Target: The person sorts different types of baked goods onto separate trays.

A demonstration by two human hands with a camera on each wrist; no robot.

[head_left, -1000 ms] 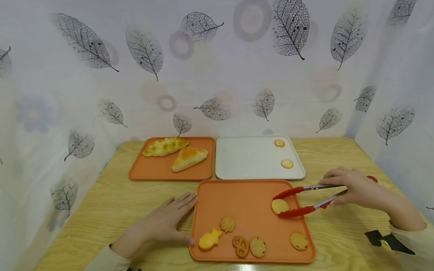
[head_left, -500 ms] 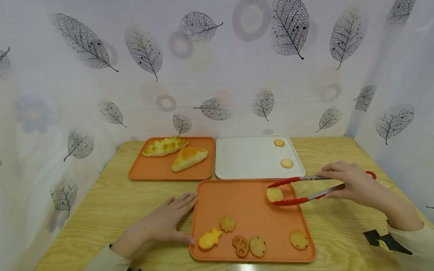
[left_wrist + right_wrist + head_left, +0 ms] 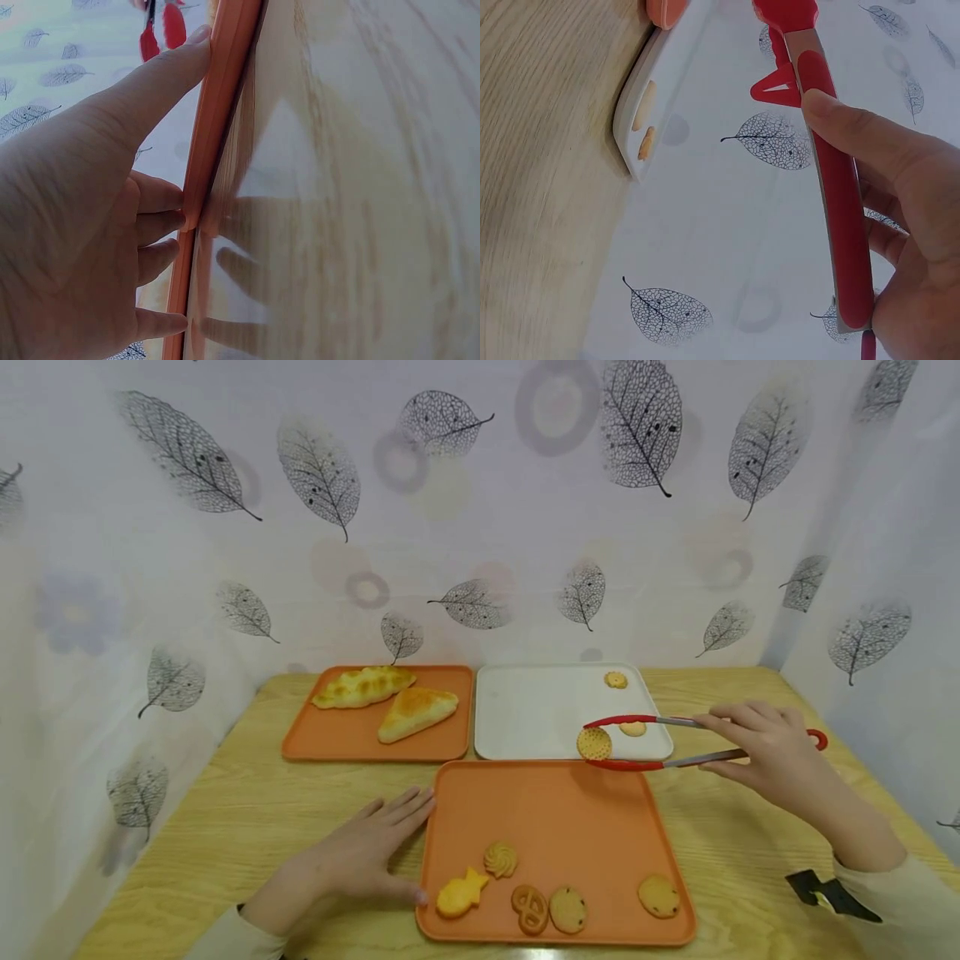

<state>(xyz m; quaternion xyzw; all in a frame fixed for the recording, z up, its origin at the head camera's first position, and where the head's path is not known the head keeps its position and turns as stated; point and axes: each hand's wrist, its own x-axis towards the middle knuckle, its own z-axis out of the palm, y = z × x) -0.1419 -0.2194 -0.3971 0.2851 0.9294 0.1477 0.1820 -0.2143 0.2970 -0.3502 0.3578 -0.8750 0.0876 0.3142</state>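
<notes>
The round dotted cracker [image 3: 595,744] is hanging between the red tips of the tongs [image 3: 626,766], above where the far rim of the front orange tray [image 3: 555,802] and the near rim of the white tray [image 3: 532,710] are lying side by side. By our reading, we are midway through a transfer onto the white tray, where a plain round cookie [image 3: 633,729] and a scalloped cookie [image 3: 616,680] are lying. The next move is probably calling for a little more reach, then lowering and loosening over bare tray. Our right hand [image 3: 768,747] is gripping the tongs, thumb pressing one arm, fingers curling on the other; the tips are standing only the cracker's width apart. Our left hand [image 3: 360,852] is holding nothing, its fingers and thumb resting loosely spread against the front orange tray's left rim.
</notes>
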